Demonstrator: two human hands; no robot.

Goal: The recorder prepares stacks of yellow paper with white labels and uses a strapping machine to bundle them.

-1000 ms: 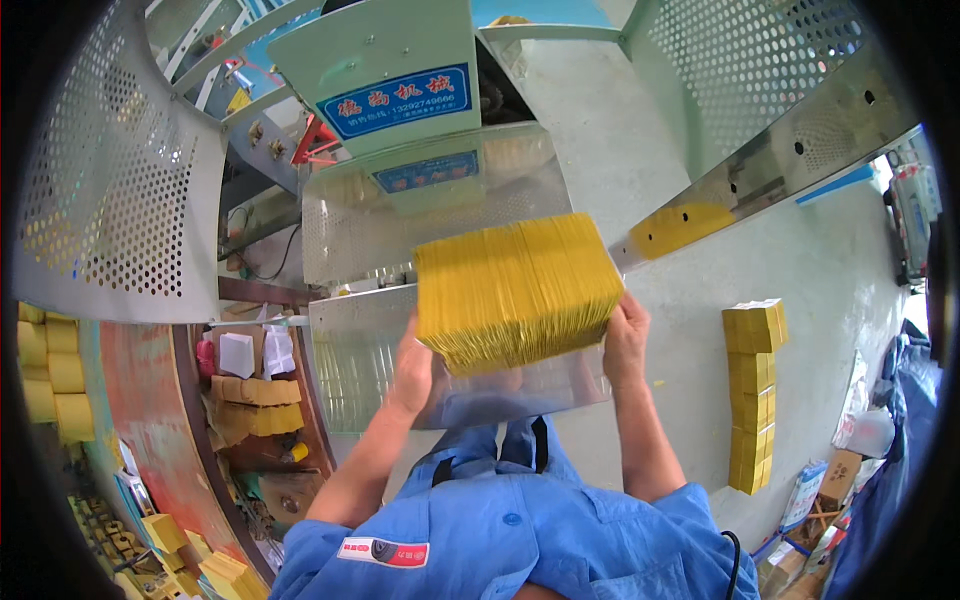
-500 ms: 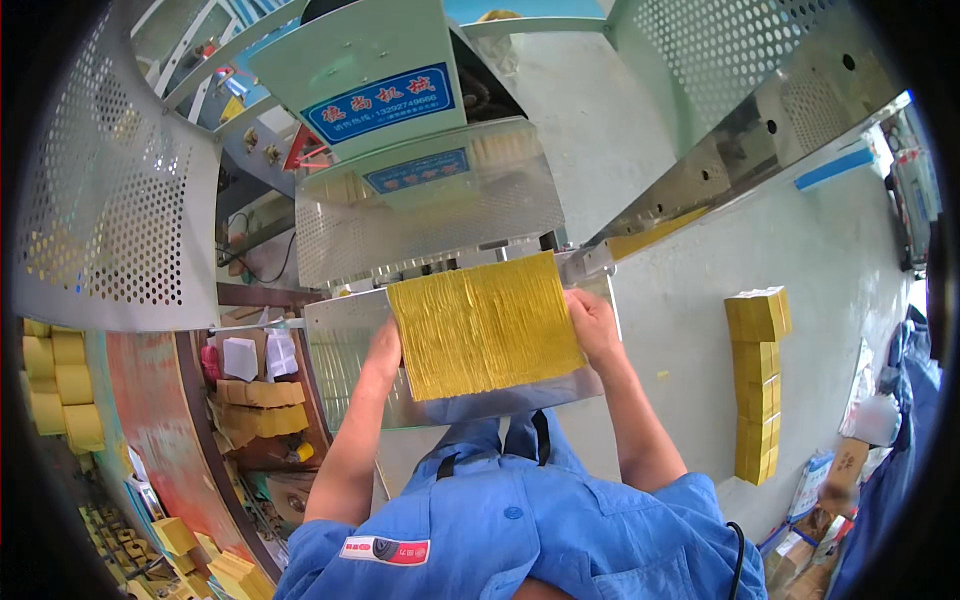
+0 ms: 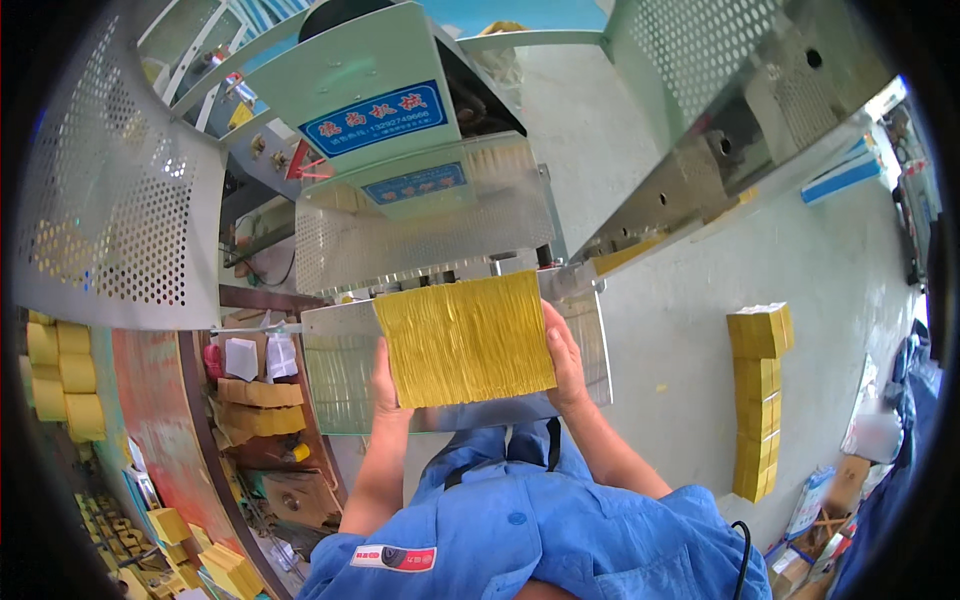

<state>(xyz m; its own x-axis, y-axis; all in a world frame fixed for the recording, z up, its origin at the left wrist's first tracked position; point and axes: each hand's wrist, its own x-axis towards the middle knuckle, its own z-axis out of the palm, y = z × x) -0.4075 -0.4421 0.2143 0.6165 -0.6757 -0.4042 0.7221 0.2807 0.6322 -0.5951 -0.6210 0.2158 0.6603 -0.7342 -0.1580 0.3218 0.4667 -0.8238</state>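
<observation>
A thick block of yellow paper sheets (image 3: pixel 468 340) is held between my two hands, its rippled sheet edges facing up. My left hand (image 3: pixel 385 382) presses on the block's left side, with most of its fingers hidden behind it. Along the right side lies my right hand (image 3: pixel 565 355), thumb near the upper corner and fingers partly out of sight. The block is over a shiny metal work plate (image 3: pixel 335 345), just in front of the machine's perforated metal guard (image 3: pixel 420 225). Whether it touches the plate, I cannot tell.
Perforated panels (image 3: pixel 120 200) flank the machine (image 3: pixel 350 60) left and right. A row of yellow paper bundles (image 3: pixel 756 400) stands on the floor at right. Rusty-red boards (image 3: pixel 150 400) and a shelf with brown paper packs (image 3: pixel 262 393) are at left.
The paper block has shifted slightly left and toward me, and looks narrower. My right hand has moved left with it, turning so more of the thumb side shows.
</observation>
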